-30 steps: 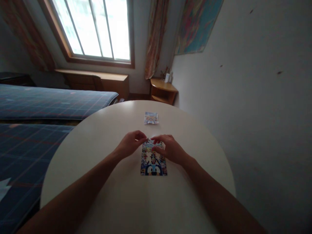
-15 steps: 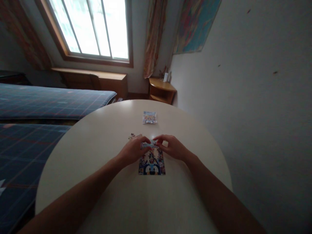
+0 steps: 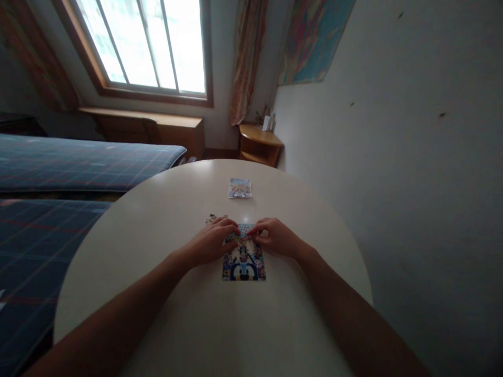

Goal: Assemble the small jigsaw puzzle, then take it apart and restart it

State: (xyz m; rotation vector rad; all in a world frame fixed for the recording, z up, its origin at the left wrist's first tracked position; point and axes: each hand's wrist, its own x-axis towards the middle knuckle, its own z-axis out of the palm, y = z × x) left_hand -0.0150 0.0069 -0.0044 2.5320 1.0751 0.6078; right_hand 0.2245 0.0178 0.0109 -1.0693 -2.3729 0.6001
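A partly assembled jigsaw puzzle with a blue cartoon dog face lies flat on the round table, with pale gaps in its middle. My left hand rests over its upper left side, thumb and fingers apart, with no piece visible in it. At the upper right of the puzzle is my right hand, its thumb and index finger bent together over the pieces. Whatever sits at those fingertips is too small to make out. Loose puzzle pieces lie just beyond my left hand, partly covered by it.
A small printed picture packet lies farther back on the cream table. Plaid-covered beds stand to the left. A wooden corner shelf is behind the table, and a white wall runs along the right.
My left fingers have drawn slightly left, uncovering more of the puzzle's upper part. My right fingertips have moved slightly down onto the puzzle. The view has shifted a little.
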